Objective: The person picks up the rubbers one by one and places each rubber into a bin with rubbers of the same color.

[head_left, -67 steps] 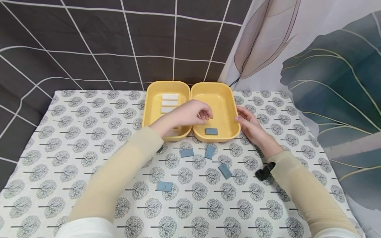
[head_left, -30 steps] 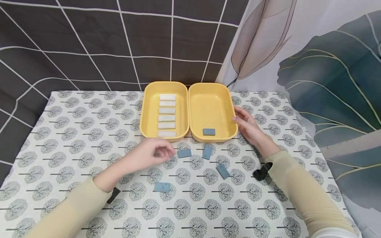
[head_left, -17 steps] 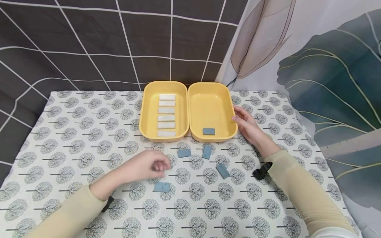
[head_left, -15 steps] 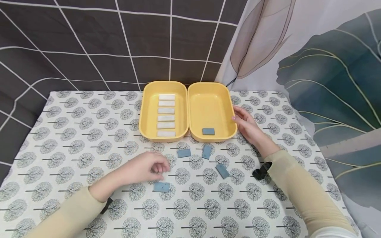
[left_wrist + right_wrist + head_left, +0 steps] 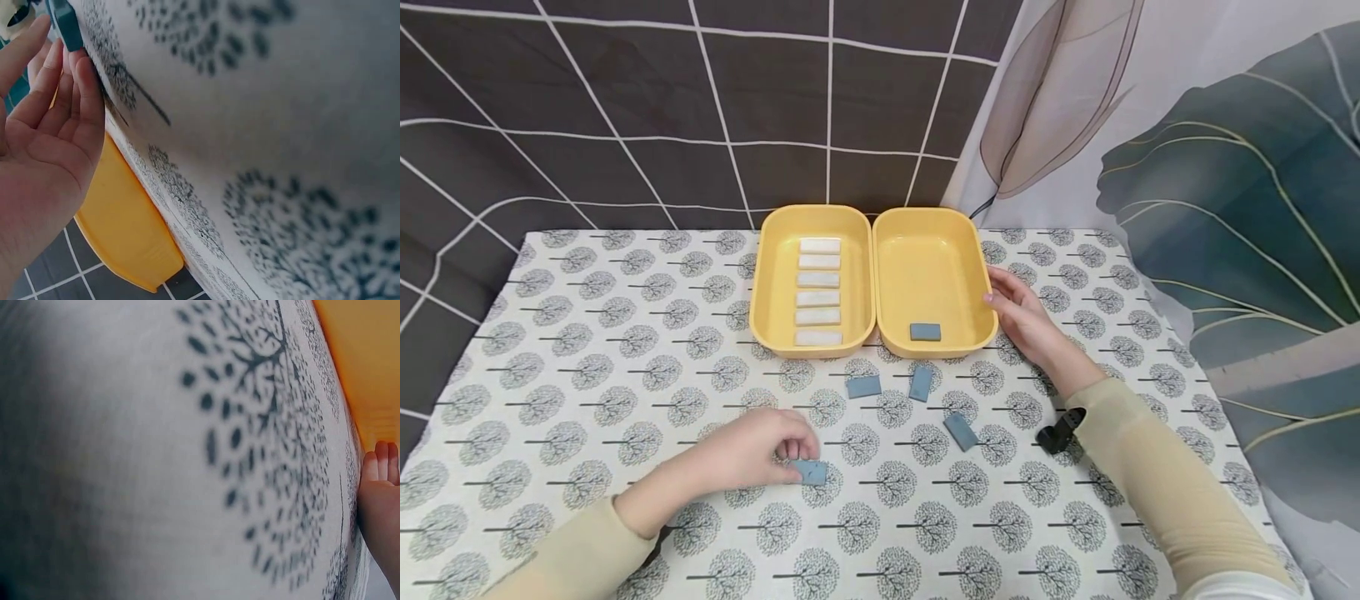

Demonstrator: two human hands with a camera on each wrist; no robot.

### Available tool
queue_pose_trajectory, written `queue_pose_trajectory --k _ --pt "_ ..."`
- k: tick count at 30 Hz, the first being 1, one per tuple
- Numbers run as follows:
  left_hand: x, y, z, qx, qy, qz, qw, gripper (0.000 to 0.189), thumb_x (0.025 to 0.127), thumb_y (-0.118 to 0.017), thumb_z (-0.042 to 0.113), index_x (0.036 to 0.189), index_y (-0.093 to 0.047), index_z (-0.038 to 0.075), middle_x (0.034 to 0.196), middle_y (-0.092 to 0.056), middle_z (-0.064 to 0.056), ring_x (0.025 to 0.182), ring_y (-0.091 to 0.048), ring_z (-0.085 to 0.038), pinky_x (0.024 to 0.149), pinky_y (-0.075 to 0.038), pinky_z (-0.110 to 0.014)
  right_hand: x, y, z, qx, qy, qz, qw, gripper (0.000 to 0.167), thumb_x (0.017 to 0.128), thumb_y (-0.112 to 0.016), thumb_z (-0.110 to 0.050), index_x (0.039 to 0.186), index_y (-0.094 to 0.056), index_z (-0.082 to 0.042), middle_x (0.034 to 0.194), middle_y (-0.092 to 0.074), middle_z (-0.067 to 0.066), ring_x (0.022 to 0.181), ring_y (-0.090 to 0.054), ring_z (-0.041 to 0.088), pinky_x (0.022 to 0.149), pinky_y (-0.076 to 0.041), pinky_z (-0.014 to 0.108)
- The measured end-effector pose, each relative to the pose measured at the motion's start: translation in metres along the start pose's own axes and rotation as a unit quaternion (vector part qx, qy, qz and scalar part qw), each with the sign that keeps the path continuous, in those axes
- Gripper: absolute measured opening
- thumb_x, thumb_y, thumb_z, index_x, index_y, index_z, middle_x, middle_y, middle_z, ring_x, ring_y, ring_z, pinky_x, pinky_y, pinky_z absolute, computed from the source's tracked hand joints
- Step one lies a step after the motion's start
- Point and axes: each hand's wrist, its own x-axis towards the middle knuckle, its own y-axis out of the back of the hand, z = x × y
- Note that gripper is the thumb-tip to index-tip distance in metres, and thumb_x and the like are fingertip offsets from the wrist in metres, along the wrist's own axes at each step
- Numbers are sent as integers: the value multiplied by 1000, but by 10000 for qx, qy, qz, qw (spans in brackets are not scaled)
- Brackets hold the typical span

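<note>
My left hand (image 5: 756, 450) is at a small blue rectangular block (image 5: 814, 473) on the patterned cloth. Its thumb touches the block's left end and its fingers are just over the far edge. In the left wrist view those fingers (image 5: 56, 106) look fairly straight beside the block (image 5: 67, 26), which lies flat. My right hand (image 5: 1030, 321) rests against the outer right wall of the right yellow tray (image 5: 936, 217), thumb near the rim. The right wrist view has its straight fingers (image 5: 382, 464) touching the yellow wall. One blue block (image 5: 925, 332) lies inside that tray.
Beside it stands the left yellow tray (image 5: 763, 292), with several white blocks (image 5: 818, 297) in a column. Three more blue blocks lie in front of the trays: one at left (image 5: 864, 386), one in the middle (image 5: 921, 383), one nearer (image 5: 960, 431). A dark gridded wall (image 5: 760, 100) rises behind.
My left hand has moved from over the trays down and toward me, reaching the nearest blue block. The right hand stays at the right tray, and the blocks have not moved.
</note>
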Motion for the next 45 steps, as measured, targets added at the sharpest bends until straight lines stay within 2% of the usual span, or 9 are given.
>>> queue_pose_trajectory --k 9,17,23,31,37,45 --pt "-5 -6 1 362 -62 216 9991 25 80 -88 8 102 -78 18 90 -67 15 84 -56 2 78 -58 -20 1 -1 -1 69 69 -19 10000 64 103 -48 5 163 -25 3 139 -55 -8 127 -54 8 108 -52 12" --pt "-2 -4 4 444 -48 158 9989 26 78 -88 6 100 -79 18 88 -66 15 79 -53 3 73 -54 -18 2 -1 -1 47 114 -83 9999 63 104 -48 4 163 -26 3 140 -55 -9 128 -54 7 109 -51 13" --pt "-2 -2 7 589 -52 147 9981 26 78 -89 8 98 -78 22 89 -66 16 80 -54 3 74 -54 -19 1 -1 -3 114 125 -97 9998 62 104 -49 4 162 -28 2 139 -57 -7 127 -55 8 108 -52 13" --pt "-2 1 11 432 -146 -5 9990 24 81 -86 6 96 -78 22 88 -67 16 81 -56 3 76 -56 -18 2 -2 -2 160 178 -131 9996 60 104 -50 4 161 -31 1 139 -58 -6 126 -56 9 108 -53 13" --pt "7 2 10 575 -369 -103 9976 21 83 -85 5 94 -76 19 86 -67 15 79 -56 5 75 -57 -16 0 -1 -2 112 139 -93 9998 60 105 -51 2 162 -31 0 139 -57 -8 127 -56 7 108 -52 13" --pt "27 2 11 713 -595 -66 9957 17 85 -82 4 96 -77 16 84 -69 12 77 -56 4 75 -56 -15 -1 -1 0 122 111 -81 9998 62 105 -49 3 163 -28 2 141 -56 -7 127 -56 8 109 -52 13"
